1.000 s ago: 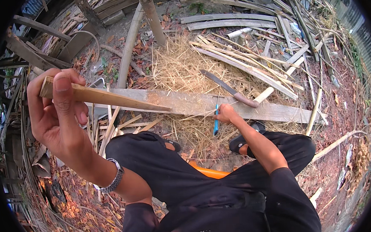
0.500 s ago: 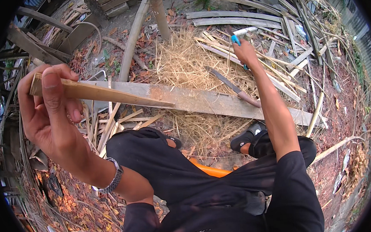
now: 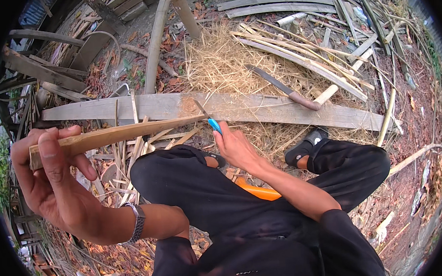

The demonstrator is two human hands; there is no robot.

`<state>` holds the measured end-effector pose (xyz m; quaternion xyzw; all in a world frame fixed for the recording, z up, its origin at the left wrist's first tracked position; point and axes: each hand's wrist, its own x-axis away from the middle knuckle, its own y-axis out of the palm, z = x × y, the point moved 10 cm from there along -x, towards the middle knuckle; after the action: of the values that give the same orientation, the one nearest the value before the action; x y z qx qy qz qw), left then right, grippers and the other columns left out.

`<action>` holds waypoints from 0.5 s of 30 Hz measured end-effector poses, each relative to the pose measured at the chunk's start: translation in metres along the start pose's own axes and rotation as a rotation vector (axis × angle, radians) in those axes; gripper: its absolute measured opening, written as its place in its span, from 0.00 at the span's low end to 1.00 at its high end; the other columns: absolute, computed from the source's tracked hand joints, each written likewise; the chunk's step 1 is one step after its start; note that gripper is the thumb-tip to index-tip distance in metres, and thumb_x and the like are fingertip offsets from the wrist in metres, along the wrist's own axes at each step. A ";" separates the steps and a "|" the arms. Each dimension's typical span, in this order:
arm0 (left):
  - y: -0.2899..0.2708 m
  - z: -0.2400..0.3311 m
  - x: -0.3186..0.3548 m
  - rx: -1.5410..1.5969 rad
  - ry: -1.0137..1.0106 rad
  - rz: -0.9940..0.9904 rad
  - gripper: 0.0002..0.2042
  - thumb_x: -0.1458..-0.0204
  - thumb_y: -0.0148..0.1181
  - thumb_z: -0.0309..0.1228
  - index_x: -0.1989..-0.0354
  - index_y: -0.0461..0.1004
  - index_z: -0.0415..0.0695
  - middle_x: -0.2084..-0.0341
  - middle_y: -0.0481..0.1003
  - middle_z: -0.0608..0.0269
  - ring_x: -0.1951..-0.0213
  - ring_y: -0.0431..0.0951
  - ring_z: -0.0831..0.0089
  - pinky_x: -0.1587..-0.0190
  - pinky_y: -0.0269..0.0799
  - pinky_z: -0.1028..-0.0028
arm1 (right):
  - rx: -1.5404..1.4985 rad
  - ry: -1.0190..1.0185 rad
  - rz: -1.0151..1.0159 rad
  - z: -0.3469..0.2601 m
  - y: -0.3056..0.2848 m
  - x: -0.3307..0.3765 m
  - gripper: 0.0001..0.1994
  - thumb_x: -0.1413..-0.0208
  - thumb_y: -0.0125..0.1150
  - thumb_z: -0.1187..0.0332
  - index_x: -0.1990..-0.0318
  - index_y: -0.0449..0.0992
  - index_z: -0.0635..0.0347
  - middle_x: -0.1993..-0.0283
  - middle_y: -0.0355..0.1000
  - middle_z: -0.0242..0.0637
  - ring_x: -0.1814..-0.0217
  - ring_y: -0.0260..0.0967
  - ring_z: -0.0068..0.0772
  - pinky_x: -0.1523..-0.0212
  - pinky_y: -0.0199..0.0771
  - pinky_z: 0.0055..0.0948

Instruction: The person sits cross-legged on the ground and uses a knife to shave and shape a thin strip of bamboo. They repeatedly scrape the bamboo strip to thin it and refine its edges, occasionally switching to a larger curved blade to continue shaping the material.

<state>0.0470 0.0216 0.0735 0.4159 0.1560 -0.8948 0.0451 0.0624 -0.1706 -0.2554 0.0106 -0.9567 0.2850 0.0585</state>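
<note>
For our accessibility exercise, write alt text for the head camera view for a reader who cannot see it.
A seated person's left hand holds a split bamboo strip while the right hand sets a blue-handled knife at its tip. A long plank, a machete and dry straw lie beyond.

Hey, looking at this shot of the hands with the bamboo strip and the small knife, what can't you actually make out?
Head view only:
- Small blue-handled knife: most of the handle is hidden inside the right hand.
- Bamboo strip: its near end is covered by the left hand.
- Orange thing: mostly hidden under the legs; its kind is unclear.
- Machete: blade edge too small to judge.
</note>
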 end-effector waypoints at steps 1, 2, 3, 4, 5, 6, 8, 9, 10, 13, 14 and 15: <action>-0.003 0.000 0.000 -0.010 -0.007 0.018 0.10 0.39 0.50 0.31 0.61 0.70 0.35 0.68 0.76 0.50 0.85 0.59 0.83 0.79 0.53 0.84 | 0.066 -0.053 0.013 -0.006 0.005 -0.002 0.12 0.36 0.44 0.62 0.59 0.62 0.63 0.81 0.67 0.56 0.77 0.67 0.62 0.73 0.67 0.52; -0.006 -0.001 -0.001 -0.020 -0.014 0.036 0.10 0.38 0.50 0.31 0.60 0.70 0.35 0.68 0.76 0.50 0.85 0.59 0.83 0.79 0.53 0.84 | 0.132 -0.106 0.026 -0.010 0.009 -0.005 0.11 0.36 0.45 0.62 0.59 0.62 0.63 0.82 0.67 0.56 0.78 0.67 0.61 0.74 0.67 0.52; -0.010 -0.004 0.000 -0.025 -0.008 0.033 0.10 0.38 0.49 0.30 0.59 0.70 0.35 0.67 0.76 0.49 0.85 0.59 0.83 0.79 0.52 0.84 | 0.133 -0.047 -0.009 0.001 0.019 -0.008 0.12 0.36 0.45 0.62 0.59 0.63 0.64 0.82 0.67 0.56 0.78 0.68 0.61 0.73 0.68 0.54; -0.011 -0.004 0.000 -0.039 -0.002 0.057 0.10 0.38 0.49 0.30 0.59 0.70 0.35 0.67 0.76 0.49 0.85 0.59 0.83 0.80 0.52 0.84 | 0.185 -0.056 0.000 0.025 0.029 -0.013 0.12 0.36 0.44 0.62 0.59 0.63 0.65 0.81 0.68 0.56 0.77 0.68 0.61 0.73 0.68 0.55; -0.010 -0.004 0.000 -0.047 0.004 0.084 0.10 0.38 0.49 0.30 0.58 0.70 0.35 0.67 0.76 0.49 0.85 0.58 0.83 0.80 0.52 0.84 | 0.242 -0.064 0.011 0.063 0.042 -0.019 0.13 0.36 0.44 0.61 0.59 0.63 0.65 0.81 0.68 0.56 0.77 0.69 0.62 0.73 0.69 0.55; -0.011 -0.005 -0.002 -0.060 0.017 0.114 0.10 0.38 0.49 0.30 0.57 0.70 0.35 0.66 0.77 0.49 0.85 0.58 0.83 0.80 0.52 0.85 | 0.297 -0.079 0.022 0.071 0.038 -0.024 0.13 0.36 0.44 0.61 0.59 0.63 0.65 0.81 0.68 0.56 0.77 0.70 0.62 0.73 0.69 0.56; -0.012 -0.007 -0.002 -0.040 0.011 0.115 0.11 0.37 0.48 0.30 0.55 0.70 0.34 0.66 0.77 0.48 0.84 0.58 0.83 0.80 0.51 0.85 | 0.307 -0.078 0.013 0.086 0.040 -0.023 0.14 0.36 0.42 0.60 0.58 0.64 0.65 0.82 0.68 0.54 0.78 0.69 0.62 0.74 0.69 0.56; -0.015 -0.011 0.000 -0.040 -0.007 0.112 0.11 0.37 0.48 0.30 0.55 0.69 0.34 0.65 0.77 0.48 0.84 0.58 0.83 0.80 0.51 0.85 | 0.266 -0.023 -0.004 0.075 0.039 -0.021 0.15 0.35 0.42 0.60 0.58 0.64 0.65 0.82 0.68 0.55 0.78 0.69 0.62 0.74 0.69 0.56; -0.017 -0.012 0.001 -0.028 -0.018 0.109 0.12 0.37 0.48 0.30 0.54 0.69 0.34 0.65 0.77 0.47 0.84 0.58 0.83 0.79 0.51 0.85 | 0.232 0.037 -0.015 0.072 0.037 -0.017 0.15 0.35 0.42 0.60 0.58 0.64 0.65 0.83 0.68 0.55 0.78 0.69 0.62 0.74 0.69 0.55; -0.026 -0.015 0.000 -0.039 -0.031 0.140 0.13 0.37 0.47 0.30 0.53 0.69 0.32 0.63 0.76 0.46 0.83 0.59 0.83 0.79 0.51 0.85 | 0.138 0.085 0.060 0.087 0.042 -0.014 0.15 0.35 0.43 0.60 0.59 0.65 0.65 0.84 0.67 0.54 0.80 0.68 0.62 0.76 0.67 0.55; -0.025 -0.013 0.001 -0.029 -0.034 0.128 0.13 0.37 0.47 0.30 0.53 0.69 0.32 0.63 0.76 0.46 0.83 0.59 0.83 0.79 0.51 0.85 | 0.114 0.096 0.074 0.093 0.044 -0.015 0.14 0.35 0.43 0.60 0.59 0.65 0.65 0.84 0.67 0.54 0.80 0.68 0.62 0.76 0.67 0.55; -0.024 -0.012 0.002 -0.021 -0.038 0.114 0.13 0.37 0.47 0.30 0.53 0.69 0.32 0.63 0.76 0.46 0.83 0.59 0.82 0.79 0.51 0.85 | 0.147 0.071 0.086 0.088 0.041 -0.018 0.14 0.35 0.44 0.60 0.60 0.65 0.65 0.84 0.66 0.54 0.81 0.68 0.61 0.77 0.66 0.55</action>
<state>0.0492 0.0487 0.0707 0.4066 0.1405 -0.8968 0.1032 0.0687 -0.1845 -0.3532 -0.0364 -0.9302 0.3566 0.0792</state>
